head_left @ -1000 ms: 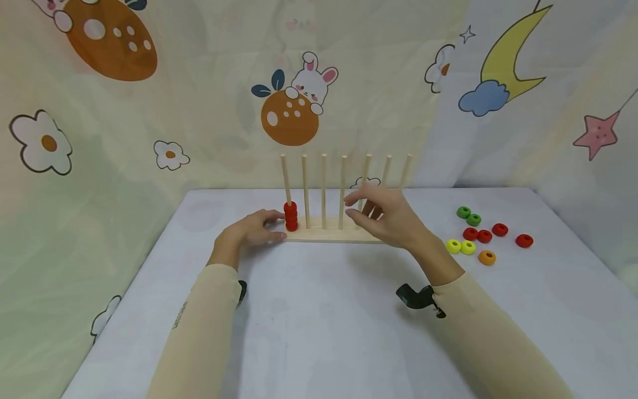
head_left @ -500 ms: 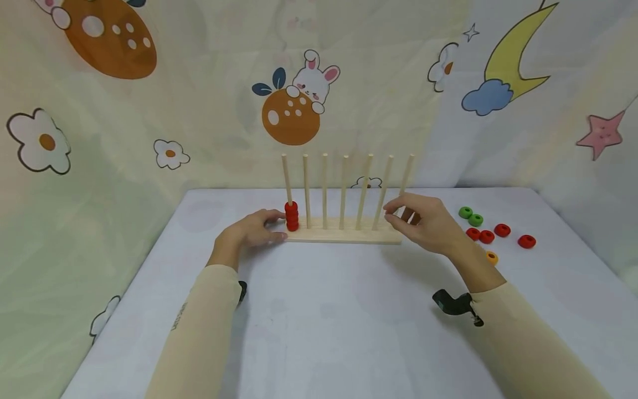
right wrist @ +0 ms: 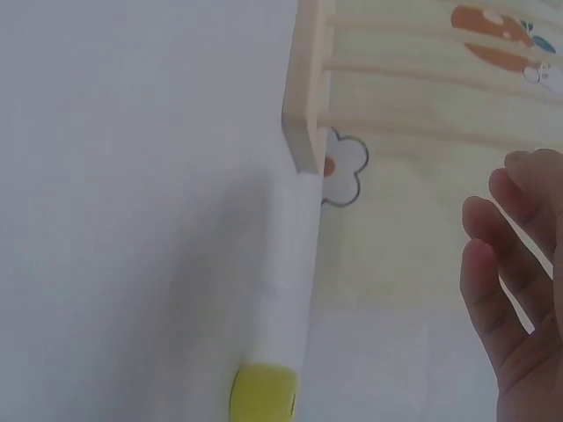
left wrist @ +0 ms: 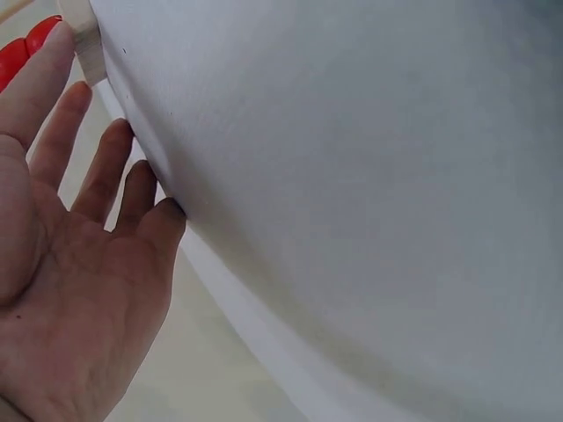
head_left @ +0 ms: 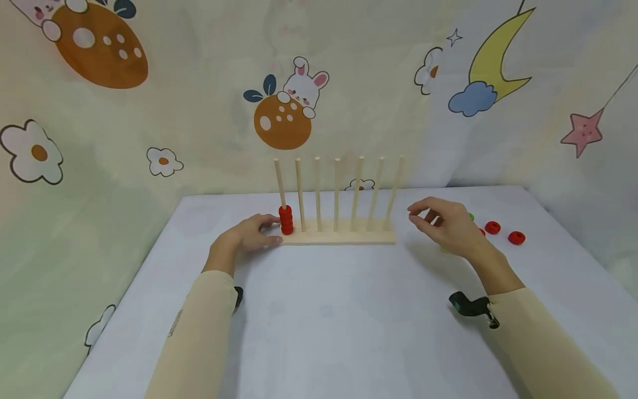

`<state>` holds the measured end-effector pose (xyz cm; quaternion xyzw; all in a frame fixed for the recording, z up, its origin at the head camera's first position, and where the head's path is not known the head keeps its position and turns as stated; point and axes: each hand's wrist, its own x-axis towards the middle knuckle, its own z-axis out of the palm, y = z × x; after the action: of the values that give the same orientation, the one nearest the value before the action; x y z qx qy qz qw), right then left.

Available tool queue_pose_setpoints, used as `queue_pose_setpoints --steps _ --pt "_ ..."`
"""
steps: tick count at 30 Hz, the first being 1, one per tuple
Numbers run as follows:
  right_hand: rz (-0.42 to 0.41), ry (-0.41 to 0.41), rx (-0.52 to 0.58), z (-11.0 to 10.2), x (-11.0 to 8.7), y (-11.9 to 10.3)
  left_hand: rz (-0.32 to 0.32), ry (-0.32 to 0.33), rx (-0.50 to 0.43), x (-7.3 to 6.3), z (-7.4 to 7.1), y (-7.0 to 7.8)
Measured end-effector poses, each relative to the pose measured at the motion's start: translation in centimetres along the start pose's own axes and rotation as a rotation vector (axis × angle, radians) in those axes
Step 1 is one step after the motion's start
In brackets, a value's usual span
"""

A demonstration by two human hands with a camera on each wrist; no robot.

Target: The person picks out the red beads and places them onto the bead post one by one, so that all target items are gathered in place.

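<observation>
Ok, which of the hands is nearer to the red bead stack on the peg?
Left. The left hand is right beside the red bead stack, at that end of the wooden rack; the right hand is beyond the rack's opposite end.

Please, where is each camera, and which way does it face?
Head: on the head, facing forward and down at the rack; left grip, right grip and sleeves show.
Left wrist: on that wrist, facing the tabletop and red beads; left grip shows.
Right wrist: on that wrist, facing the rack's end; right grip partly shows.
Head and left wrist share red beads.
</observation>
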<state>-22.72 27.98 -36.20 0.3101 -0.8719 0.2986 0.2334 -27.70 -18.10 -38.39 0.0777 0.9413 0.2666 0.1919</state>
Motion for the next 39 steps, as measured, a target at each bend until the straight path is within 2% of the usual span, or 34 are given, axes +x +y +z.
queue_pose_setpoints --steps 8,15,22,31,39 --pt "0.143 -0.061 -0.047 -1.2 -1.1 1.8 0.0 0.012 -0.033 -0.5 0.0 -0.4" --pt "0.189 -0.108 -0.075 -2.4 -1.6 2.9 -0.025 0.014 -0.022 -0.3 -0.2 -1.1" --pt "0.396 -0.198 -0.069 -3.9 -2.7 3.7 -0.007 0.004 -0.034 -0.4 0.0 -0.7" --pt "0.327 -0.185 -0.182 -4.4 -3.5 4.9 0.013 0.008 -0.031 -0.5 -0.2 -0.4" --pt "0.398 -0.283 -0.188 -5.1 -3.8 5.9 0.014 0.007 -0.035 -0.5 -0.3 -0.5"
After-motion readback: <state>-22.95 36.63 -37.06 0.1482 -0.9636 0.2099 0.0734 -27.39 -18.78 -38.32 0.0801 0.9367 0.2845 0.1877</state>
